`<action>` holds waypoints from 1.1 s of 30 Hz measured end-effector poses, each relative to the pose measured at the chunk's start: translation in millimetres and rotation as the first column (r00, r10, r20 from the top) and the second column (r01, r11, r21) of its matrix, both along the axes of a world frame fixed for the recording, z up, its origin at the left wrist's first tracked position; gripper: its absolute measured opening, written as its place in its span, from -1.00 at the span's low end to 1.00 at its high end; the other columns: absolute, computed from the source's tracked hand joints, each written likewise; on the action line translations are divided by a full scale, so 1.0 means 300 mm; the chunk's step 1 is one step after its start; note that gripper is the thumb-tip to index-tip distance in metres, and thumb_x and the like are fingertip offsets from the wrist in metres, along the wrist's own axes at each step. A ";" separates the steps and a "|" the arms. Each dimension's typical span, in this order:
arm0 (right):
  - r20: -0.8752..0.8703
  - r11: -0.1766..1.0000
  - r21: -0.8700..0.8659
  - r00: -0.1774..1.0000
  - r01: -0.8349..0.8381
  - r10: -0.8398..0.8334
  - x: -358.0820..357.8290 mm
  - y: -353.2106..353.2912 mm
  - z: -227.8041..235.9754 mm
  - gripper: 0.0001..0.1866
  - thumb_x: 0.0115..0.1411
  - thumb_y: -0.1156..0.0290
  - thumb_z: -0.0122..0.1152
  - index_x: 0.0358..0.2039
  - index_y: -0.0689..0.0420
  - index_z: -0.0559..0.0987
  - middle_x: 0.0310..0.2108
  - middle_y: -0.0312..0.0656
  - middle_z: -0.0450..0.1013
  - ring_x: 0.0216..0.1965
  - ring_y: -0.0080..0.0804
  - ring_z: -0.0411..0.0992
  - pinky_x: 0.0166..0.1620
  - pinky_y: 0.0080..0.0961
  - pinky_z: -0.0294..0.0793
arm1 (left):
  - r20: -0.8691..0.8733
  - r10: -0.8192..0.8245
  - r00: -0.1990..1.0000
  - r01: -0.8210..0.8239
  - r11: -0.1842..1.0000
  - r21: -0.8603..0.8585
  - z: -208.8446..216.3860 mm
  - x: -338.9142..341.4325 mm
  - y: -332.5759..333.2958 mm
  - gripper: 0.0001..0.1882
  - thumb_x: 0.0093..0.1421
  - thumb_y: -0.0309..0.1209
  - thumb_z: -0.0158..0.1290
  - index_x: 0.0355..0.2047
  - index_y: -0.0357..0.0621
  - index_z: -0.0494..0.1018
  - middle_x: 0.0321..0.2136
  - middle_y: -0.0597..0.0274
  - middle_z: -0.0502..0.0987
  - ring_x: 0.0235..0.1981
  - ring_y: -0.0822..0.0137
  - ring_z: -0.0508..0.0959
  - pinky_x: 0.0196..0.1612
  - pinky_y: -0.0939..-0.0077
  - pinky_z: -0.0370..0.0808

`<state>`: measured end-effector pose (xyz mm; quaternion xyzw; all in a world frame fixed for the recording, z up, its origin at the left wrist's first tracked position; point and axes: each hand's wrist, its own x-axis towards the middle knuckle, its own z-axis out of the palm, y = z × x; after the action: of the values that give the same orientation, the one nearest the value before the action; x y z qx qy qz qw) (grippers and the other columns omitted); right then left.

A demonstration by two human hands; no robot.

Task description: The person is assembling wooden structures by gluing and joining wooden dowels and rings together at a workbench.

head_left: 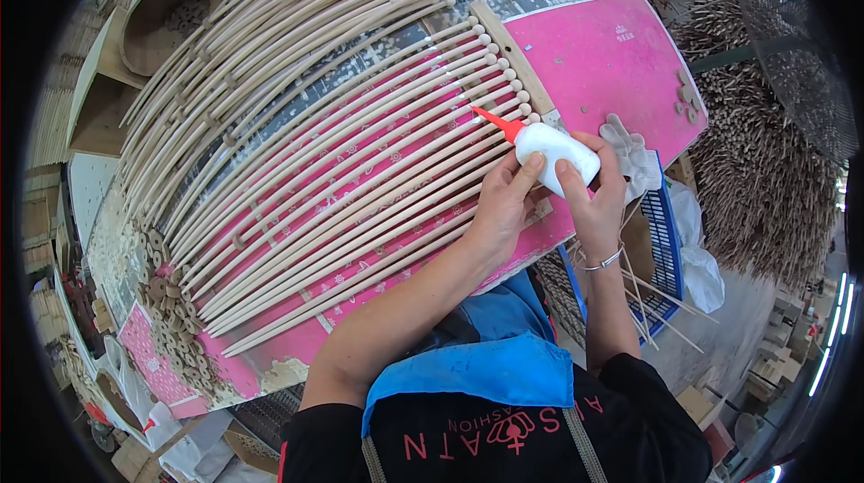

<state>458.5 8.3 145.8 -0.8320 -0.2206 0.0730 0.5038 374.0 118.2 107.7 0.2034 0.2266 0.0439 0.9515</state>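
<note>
Both hands are closed on a white glue bottle [562, 152], tilted so that its red pointed nozzle [495, 121] aims to the upper left. My left hand [504, 199] grips the lower left side with the thumb, while my right hand [598, 184] wraps round the base end. The nozzle tip is over a row of thin wooden sticks [360, 179] near their ball-shaped ends [511, 74]; whether it touches one I cannot tell. These sticks lie side by side on the pink table, their round ends beside a wooden strip [515, 58].
More sticks [270, 42], some with small rings on them, lie on the far left. Loose wooden rings [171, 316] are heaped at the table's left edge. Near my right hand are a grey-white glove [634, 154] and a blue basket [666, 253] holding sticks. Stick bundles [756, 132] stand right.
</note>
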 end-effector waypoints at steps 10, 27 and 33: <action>0.035 0.999 -0.038 0.999 -0.039 0.040 0.008 0.023 -0.009 -0.53 0.17 0.32 0.42 0.04 0.27 0.57 -0.17 -0.10 0.61 -0.18 -0.37 0.57 -0.12 -0.44 0.54 | -0.045 0.046 0.998 -0.044 0.998 0.052 -0.020 0.009 0.006 -0.59 0.52 -0.19 0.04 0.23 -0.16 0.42 0.01 0.24 0.57 0.00 0.41 0.58 0.14 0.40 0.55; 0.057 0.998 -0.031 0.997 -0.055 0.057 0.055 0.077 -0.026 -0.54 0.17 0.30 0.44 0.03 0.24 0.57 -0.22 -0.10 0.62 -0.26 -0.39 0.58 -0.18 -0.46 0.54 | -0.021 0.100 0.995 -0.099 0.994 0.056 -0.015 0.048 0.050 -0.61 0.53 -0.21 0.01 0.21 -0.19 0.42 0.00 0.24 0.57 0.00 0.41 0.58 0.15 0.35 0.57; 0.054 0.997 -0.008 0.996 -0.076 0.076 0.044 0.067 -0.021 -0.53 0.17 0.30 0.44 0.03 0.23 0.58 -0.22 -0.11 0.62 -0.25 -0.42 0.58 -0.19 -0.47 0.54 | -0.025 0.108 0.994 -0.105 0.990 0.096 -0.011 0.032 0.044 -0.61 0.53 -0.22 0.01 0.21 -0.20 0.42 0.01 0.24 0.57 0.00 0.41 0.59 0.15 0.36 0.57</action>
<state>471.6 28.4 139.6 -0.8260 -0.2656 0.0702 0.4922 383.5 131.4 104.5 0.2364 0.2490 0.1022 0.9336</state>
